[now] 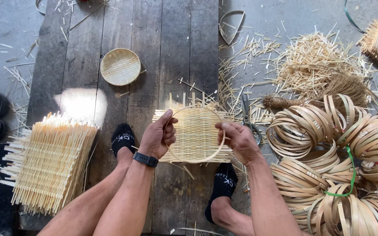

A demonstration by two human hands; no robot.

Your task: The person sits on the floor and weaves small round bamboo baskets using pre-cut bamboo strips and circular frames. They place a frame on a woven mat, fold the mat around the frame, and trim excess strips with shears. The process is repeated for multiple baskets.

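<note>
Flanking the held woven mat [195,133]: stacked mats [47,164], bamboo hoops [329,161], scissors [249,119].

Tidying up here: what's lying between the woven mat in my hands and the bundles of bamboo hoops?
In the head view, scissors lie between the woven mat and the hoops, among scattered bamboo trimmings.

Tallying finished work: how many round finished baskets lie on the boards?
1: the round basket lies on the boards, upper left. The mat with a hoop, held by the left hand and right hand, is unfinished.
</note>
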